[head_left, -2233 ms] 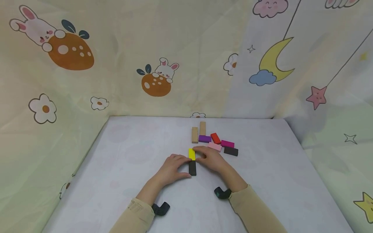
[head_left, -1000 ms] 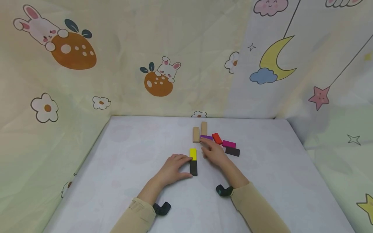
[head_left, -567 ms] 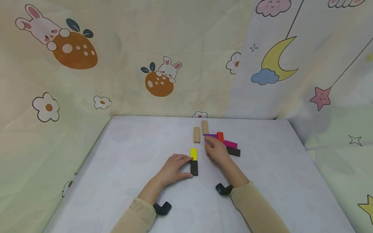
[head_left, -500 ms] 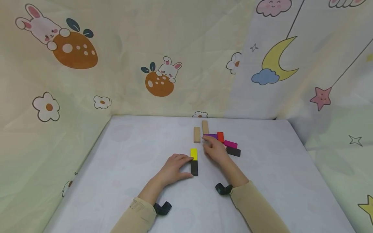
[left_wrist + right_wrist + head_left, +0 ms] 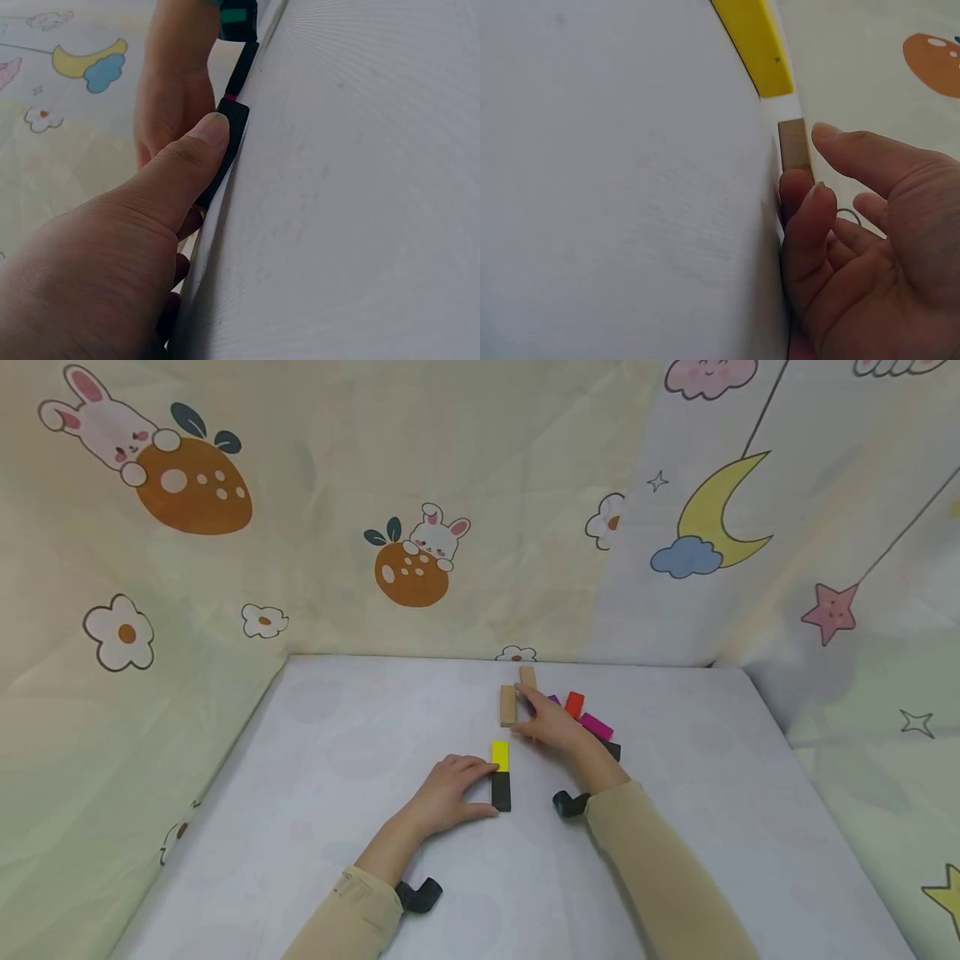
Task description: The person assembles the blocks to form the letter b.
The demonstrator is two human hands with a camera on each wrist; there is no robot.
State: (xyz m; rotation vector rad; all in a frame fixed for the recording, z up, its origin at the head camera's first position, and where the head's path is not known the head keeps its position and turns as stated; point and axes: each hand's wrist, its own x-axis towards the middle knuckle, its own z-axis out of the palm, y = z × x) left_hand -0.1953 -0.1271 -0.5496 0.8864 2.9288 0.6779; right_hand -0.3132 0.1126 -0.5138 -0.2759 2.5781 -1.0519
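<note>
My left hand (image 5: 448, 789) lies beside a yellow block (image 5: 500, 756) and a black block (image 5: 501, 792) set end to end. Its index fingertip touches them near their joint, and the thumb is at the black block's near end. In the left wrist view that thumb (image 5: 210, 129) presses the black block. My right hand (image 5: 553, 722) reaches to a plain wooden block (image 5: 507, 706), fingers spread along its right side. The right wrist view shows fingertips (image 5: 795, 184) right at this wooden block (image 5: 795, 142). A second wooden block (image 5: 528, 677) lies just behind.
Partly covered by the right hand are a purple block (image 5: 554, 699) and another black block (image 5: 615, 750). Red (image 5: 574, 705) and magenta (image 5: 597, 726) blocks lie to their right. The white tabletop (image 5: 337, 735) meets a printed cloth (image 5: 510, 568) at the back.
The right hand has gone from the yellow block to the purple block, then on to the wooden blocks. Purple and red blocks shifted right and turned. The left hand stays in place.
</note>
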